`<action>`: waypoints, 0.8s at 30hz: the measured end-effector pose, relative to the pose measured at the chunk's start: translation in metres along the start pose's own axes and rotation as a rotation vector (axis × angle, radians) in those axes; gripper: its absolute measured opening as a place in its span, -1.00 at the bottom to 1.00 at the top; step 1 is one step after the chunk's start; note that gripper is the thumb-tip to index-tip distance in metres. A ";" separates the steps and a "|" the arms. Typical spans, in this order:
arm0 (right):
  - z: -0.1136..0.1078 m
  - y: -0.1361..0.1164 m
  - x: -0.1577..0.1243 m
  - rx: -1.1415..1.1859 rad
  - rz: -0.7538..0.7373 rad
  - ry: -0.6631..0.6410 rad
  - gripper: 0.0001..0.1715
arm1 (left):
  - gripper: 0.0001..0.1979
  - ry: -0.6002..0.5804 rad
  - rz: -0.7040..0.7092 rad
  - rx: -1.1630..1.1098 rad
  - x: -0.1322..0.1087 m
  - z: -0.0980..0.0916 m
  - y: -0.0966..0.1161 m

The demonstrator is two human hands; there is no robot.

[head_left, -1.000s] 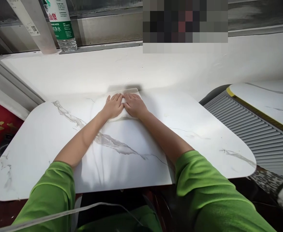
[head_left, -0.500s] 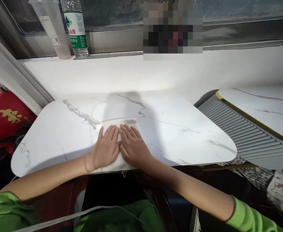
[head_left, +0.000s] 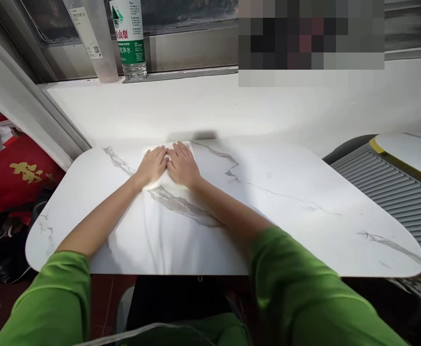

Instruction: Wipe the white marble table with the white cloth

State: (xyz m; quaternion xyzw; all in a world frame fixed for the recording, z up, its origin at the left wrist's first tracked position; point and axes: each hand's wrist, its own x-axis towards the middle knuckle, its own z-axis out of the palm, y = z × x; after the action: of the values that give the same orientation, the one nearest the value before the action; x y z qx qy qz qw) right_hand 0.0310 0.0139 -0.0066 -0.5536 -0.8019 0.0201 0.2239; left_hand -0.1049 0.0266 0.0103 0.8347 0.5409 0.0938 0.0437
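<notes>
A white cloth (head_left: 165,181) lies flat near the back edge of the white, grey-veined table (head_left: 296,235). My left hand (head_left: 152,166) rests palm down on its left part, fingers stretched forward. Beside it, my right hand (head_left: 183,166) presses flat on the right part, fingers also stretched out. The two thumbs are close together over the cloth's middle. Both arms reach far forward across the tabletop. Faint shiny streaks show on the surface between my forearms. Much of the cloth is hidden under the hands.
On the window sill stand a water bottle (head_left: 130,43) with a green label and a tall translucent cup (head_left: 100,53). A white wall (head_left: 210,108) rises behind the table. A red bag (head_left: 19,173) is at the left; a ribbed grey cabinet (head_left: 386,187) stands at the right.
Both hands have pushed the cloth forward, from the table's front edge to near its back edge. My arms are now stretched out further, and the view has shifted slightly.
</notes>
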 end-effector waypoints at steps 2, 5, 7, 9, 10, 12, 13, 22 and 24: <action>0.006 0.008 0.023 -0.011 0.032 -0.014 -0.41 | -0.49 0.001 -0.011 0.016 0.024 0.001 -0.009; 0.009 0.014 0.039 -0.034 0.048 -0.028 -0.40 | -0.47 -0.010 -0.006 0.035 0.040 0.002 -0.015; 0.008 0.014 0.037 -0.041 0.040 -0.039 -0.39 | -0.47 -0.009 -0.005 0.041 0.038 0.003 -0.014; 0.005 0.011 0.029 -0.040 0.027 -0.048 -0.37 | -0.46 -0.006 -0.009 0.043 0.029 0.002 -0.011; 0.004 0.009 0.023 -0.042 0.022 -0.054 -0.37 | -0.46 -0.005 -0.007 0.042 0.022 0.002 -0.009; 0.000 0.000 0.006 -0.052 0.019 -0.067 -0.35 | -0.46 -0.005 0.011 0.036 0.002 0.001 -0.004; -0.001 -0.005 -0.005 -0.058 0.020 -0.075 -0.35 | -0.46 -0.005 0.024 0.031 -0.010 0.000 -0.001; -0.022 -0.074 -0.128 -0.094 -0.129 -0.038 -0.34 | -0.43 -0.002 0.103 0.009 -0.153 -0.009 0.020; -0.028 -0.086 -0.143 -0.091 -0.181 -0.041 -0.35 | -0.44 -0.004 0.109 0.002 -0.176 -0.013 0.021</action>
State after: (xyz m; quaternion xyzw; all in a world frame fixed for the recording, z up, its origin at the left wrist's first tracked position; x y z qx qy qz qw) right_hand 0.0073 -0.1535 -0.0051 -0.4879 -0.8532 -0.0252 0.1829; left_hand -0.1583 -0.1431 0.0076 0.8631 0.4946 0.0940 0.0386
